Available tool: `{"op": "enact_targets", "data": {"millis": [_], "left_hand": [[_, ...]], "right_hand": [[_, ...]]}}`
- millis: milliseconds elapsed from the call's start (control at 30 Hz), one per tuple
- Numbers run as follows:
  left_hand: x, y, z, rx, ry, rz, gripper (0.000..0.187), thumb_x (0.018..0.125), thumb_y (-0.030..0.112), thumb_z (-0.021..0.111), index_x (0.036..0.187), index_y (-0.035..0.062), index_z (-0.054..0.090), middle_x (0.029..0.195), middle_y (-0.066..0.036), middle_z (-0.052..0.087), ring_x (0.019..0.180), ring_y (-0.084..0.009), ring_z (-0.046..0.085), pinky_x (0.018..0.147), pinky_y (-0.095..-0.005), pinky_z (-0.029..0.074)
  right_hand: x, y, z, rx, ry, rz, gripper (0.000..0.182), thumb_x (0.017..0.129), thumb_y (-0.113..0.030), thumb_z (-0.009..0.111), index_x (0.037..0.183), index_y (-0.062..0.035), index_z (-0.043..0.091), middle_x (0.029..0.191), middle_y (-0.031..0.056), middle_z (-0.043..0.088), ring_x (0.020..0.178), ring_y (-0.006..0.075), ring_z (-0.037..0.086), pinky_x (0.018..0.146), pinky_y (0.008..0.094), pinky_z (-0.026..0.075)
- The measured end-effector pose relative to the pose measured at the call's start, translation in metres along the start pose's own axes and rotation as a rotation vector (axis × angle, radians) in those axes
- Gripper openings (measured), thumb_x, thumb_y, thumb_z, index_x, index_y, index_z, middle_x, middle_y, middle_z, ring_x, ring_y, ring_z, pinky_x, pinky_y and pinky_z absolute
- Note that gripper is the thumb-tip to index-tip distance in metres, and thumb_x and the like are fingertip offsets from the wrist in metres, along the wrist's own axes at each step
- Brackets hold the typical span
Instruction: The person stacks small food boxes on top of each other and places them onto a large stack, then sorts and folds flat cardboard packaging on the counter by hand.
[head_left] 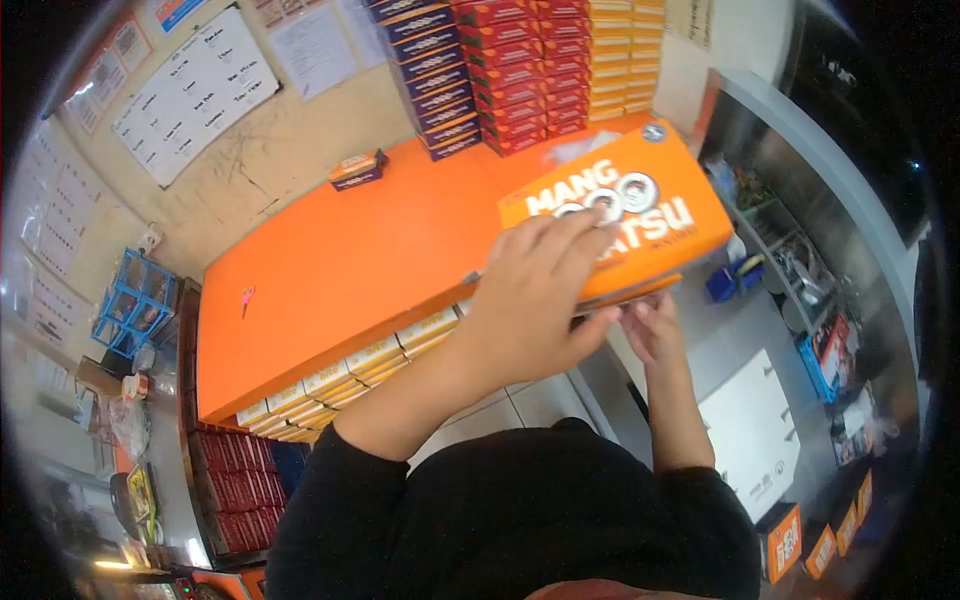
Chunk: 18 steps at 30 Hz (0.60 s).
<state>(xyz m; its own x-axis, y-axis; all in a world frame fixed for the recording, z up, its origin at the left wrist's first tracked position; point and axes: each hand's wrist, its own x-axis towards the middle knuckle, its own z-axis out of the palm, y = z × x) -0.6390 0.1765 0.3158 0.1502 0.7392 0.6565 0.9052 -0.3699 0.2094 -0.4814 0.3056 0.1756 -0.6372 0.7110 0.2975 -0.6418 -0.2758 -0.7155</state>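
In the head view, an orange cardboard box (690,215) printed with white lettering "MANG ... ATSU" is held tilted over the right end of the orange tabletop. My left hand (545,290) lies over its near left side, fingers across the printed face and thumb at the lower edge. Below the box, my right hand (652,328) has its fingers bent at the near bottom edge, where a flap or lid edge shows. Part of the lettering is covered by my left fingers. The underside of the box is hidden.
The orange table (330,270) bears pink scissors (247,298), a small flat carton (357,170) and tall stacks of purple boxes (430,75), red boxes (510,75) and yellow boxes (625,60). A blue tape dispenser (735,278) and a white board (750,430) lie on the steel counter at right.
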Motion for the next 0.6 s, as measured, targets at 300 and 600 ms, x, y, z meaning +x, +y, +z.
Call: {"op": "enact_targets", "data": {"millis": [300, 600], "left_hand": [[0.058, -0.176, -0.055, 0.278, 0.002, -0.082, 0.058, 0.070, 0.015, 0.067, 0.124, 0.0070, 0.048, 0.125, -0.016, 0.048, 0.112, -0.0349, 0.046, 0.096, -0.0432, 0.036], [0.279, -0.420, -0.114, 0.688, -0.026, -0.063, 0.049, 0.076, 0.022, 0.060, 0.122, 0.0067, 0.050, 0.120, -0.015, 0.054, 0.111, -0.0321, 0.050, 0.094, -0.0395, 0.039]], "right_hand": [[0.223, 0.096, 0.053, 0.172, -0.151, -0.042, 0.059, 0.081, -0.011, 0.063, 0.131, -0.0091, 0.031, 0.128, 0.0091, 0.043, 0.117, 0.0253, 0.046, 0.094, 0.0413, 0.042], [0.580, 0.116, 0.116, 0.314, -0.284, -0.184, 0.042, 0.088, -0.012, 0.053, 0.126, -0.0131, 0.036, 0.119, 0.0068, 0.050, 0.111, 0.0214, 0.049, 0.092, 0.0409, 0.042]]}}
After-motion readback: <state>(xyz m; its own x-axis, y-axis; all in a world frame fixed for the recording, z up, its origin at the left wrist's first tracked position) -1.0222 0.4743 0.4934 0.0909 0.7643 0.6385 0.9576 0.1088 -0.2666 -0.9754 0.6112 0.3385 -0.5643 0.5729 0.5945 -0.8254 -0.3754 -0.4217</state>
